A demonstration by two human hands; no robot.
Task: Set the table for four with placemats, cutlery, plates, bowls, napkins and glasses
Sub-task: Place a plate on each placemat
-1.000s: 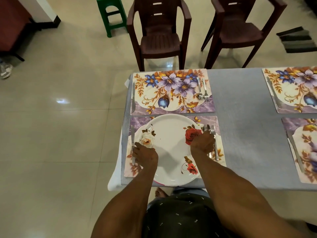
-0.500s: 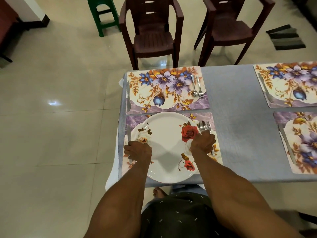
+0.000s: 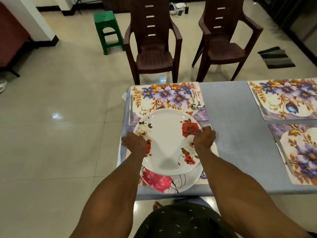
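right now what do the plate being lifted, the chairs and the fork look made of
The lifted plate: glossy white with printed roses, likely melamine or glazed ceramic; the look leaves it open. The chairs: moulded brown plastic, slotted backs, one-piece shape. The fork: shiny silvery metal, probably steel.

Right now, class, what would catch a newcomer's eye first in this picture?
First, the rose plate, gripped by the left hand and right hand on opposite rims and raised above a pink-flowered plate at the table's near edge. Next, the floral placemat just beyond, with its spoon and fork on its right side. Behind stand two brown chairs.
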